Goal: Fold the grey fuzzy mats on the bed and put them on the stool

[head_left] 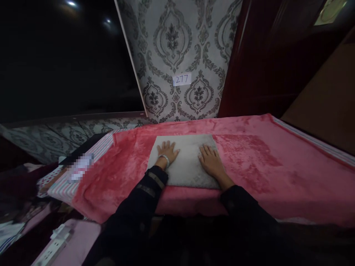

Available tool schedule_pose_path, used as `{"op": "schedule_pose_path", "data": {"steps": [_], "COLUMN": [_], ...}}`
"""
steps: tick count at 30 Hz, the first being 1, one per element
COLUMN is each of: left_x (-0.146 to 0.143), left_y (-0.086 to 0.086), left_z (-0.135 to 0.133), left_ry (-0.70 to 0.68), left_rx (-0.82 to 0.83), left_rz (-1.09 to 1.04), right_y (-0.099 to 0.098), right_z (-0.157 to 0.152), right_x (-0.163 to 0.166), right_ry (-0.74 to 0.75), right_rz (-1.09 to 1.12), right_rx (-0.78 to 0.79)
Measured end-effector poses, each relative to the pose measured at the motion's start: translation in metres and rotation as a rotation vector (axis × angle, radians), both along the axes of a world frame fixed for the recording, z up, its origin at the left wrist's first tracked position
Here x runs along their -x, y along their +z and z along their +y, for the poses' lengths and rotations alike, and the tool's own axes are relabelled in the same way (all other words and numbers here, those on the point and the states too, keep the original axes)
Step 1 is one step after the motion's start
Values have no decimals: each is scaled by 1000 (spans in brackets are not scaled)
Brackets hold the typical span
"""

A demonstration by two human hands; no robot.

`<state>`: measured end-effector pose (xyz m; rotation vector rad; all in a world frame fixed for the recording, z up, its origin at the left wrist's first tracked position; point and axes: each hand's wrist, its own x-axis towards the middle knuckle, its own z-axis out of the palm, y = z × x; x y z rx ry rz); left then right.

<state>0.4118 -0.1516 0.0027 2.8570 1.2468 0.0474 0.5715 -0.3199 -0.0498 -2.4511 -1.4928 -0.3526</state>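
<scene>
A light grey, fluffy rectangular piece of fabric [189,162] lies flat on a pink plush blanket [299,166]. On the left part of the grey piece rests my left hand [167,152], palm down with its fingers spread; a pale bracelet circles the wrist. My right hand [210,159] presses flat on the right part, fingers stretched out and slightly apart. Neither hand grips anything. Some of the grey fabric's right edge is covered by my right hand and wrist.
A striped cloth [66,184] shows beneath the blanket's left end, with a blurred item on it. A white power strip [54,249] lies at the lower left. Behind are a large dark screen [66,59], patterned wallpaper [172,40] with a "277" label [182,79], and a dark red panel [260,55].
</scene>
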Motion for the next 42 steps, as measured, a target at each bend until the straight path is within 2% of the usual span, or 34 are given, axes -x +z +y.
{"op": "schedule_pose_path", "data": {"steps": [6, 10, 12, 16, 18, 21, 23, 26, 29, 32, 37, 42], "left_x": [52, 58, 43, -20, -57, -98, -113, -118, -110, -90, -35, 13], "left_y": [7, 21, 29, 36, 33, 20, 10, 1, 0, 2, 6, 7], "left_z": [49, 58, 51, 19, 3, -13, -16, -11, 6, 34, 79, 97], "left_ry": [143, 241, 213, -98, -221, -320, -340, -341, -323, -254, -88, 33], "left_rx": [66, 50, 2, -16, 13, 47, 56, 65, 69, 63, 40, 12], "left_rz": [24, 59, 36, 6, 20, 41, 46, 46, 54, 63, 51, 8], "right_y": [-5, 7, 19, 32, 28, 15, 9, 7, 7, 4, -4, -5], "right_z": [4, 11, 18, 39, 46, 48, 47, 44, 43, 44, 45, 45], "right_x": [-17, -55, -72, -80, -74, -63, -61, -61, -64, -64, -65, -67], "right_ry": [84, 126, 65, -10, -25, -26, -21, -13, -21, -37, -25, -20], "right_rz": [182, 301, 299, 272, 252, 215, 196, 188, 198, 190, 187, 193], "right_rx": [0, -80, -123, -153, -128, -68, -48, -28, -15, -11, -38, -45]}}
